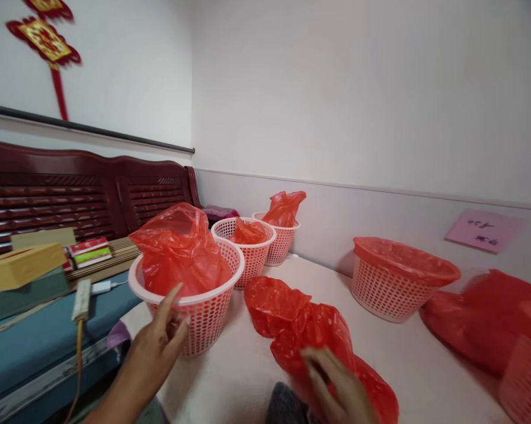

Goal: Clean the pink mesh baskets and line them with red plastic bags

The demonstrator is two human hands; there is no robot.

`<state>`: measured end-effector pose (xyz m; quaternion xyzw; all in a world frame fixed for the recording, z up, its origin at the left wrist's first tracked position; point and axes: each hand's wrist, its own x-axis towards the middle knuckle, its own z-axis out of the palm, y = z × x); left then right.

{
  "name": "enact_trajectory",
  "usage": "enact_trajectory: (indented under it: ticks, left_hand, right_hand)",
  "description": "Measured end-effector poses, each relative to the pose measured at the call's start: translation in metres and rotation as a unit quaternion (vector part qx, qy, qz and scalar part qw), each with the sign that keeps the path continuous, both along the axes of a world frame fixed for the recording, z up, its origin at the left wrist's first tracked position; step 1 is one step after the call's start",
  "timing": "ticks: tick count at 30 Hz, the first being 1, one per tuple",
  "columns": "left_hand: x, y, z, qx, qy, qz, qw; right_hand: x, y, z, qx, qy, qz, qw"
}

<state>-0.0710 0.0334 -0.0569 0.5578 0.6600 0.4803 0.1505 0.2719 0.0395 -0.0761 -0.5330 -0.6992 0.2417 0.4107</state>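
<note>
My left hand (159, 341) is at the near rim of a pink perforated plastic basket (203, 321). Its index finger is stretched up over the rim and the thumb stands apart. Inside that basket a red plastic bag (177, 253) sits loosely, bunched and rising above the rim. Over a row of crumpled red plastic bags (278, 300) on the white table (230, 377) is my right hand (342, 388). Motion blurs its fingers, and I cannot tell whether they grip the plastic.
Two more pink baskets (259, 256) with red bags stand behind. At right are a bag-lined basket (389, 294), a red plastic heap (477, 321) and another basket (525, 377). A pink note (484, 229) is on the wall. Left are a wooden bench (92, 188) and power strip (82, 300).
</note>
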Motion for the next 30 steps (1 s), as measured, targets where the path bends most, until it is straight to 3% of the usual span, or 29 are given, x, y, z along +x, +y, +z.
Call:
enact_trajectory:
  ticks: [1, 2, 6, 8, 11, 16, 22, 30]
  left_hand:
    - [-0.009, 0.004, 0.000, -0.016, 0.032, 0.009, 0.999]
    - [-0.016, 0.008, 0.000, -0.029, 0.057, 0.018, 0.998]
    - [-0.025, 0.017, 0.000, -0.058, 0.111, 0.055, 0.991]
    - [-0.024, 0.018, 0.004, -0.091, 0.135, 0.067, 0.984]
    - [-0.022, 0.021, 0.013, -0.157, 0.200, 0.078, 0.964]
    - [-0.023, 0.024, 0.032, -0.261, 0.300, 0.065, 0.915]
    - [-0.030, 0.023, 0.045, -0.282, 0.379, 0.072, 0.878]
    - [-0.042, 0.023, 0.027, -0.238, 0.328, 0.066, 0.912]
  right_hand:
    - [-0.011, 0.030, 0.012, 0.044, -0.059, 0.060, 0.996]
    - [-0.023, 0.059, 0.024, 0.083, -0.109, 0.070, 0.988]
    - [-0.067, 0.151, 0.066, 0.174, -0.287, 0.016, 0.942]
    - [-0.085, 0.184, 0.075, 0.184, -0.314, 0.006, 0.931]
    - [-0.104, 0.217, 0.074, 0.181, -0.346, 0.000, 0.920]
    - [-0.120, 0.244, 0.063, 0.168, -0.386, -0.021, 0.907]
    - [-0.125, 0.252, 0.075, 0.153, -0.423, -0.042, 0.892]
    - [-0.117, 0.253, 0.086, 0.154, -0.469, -0.008, 0.870]
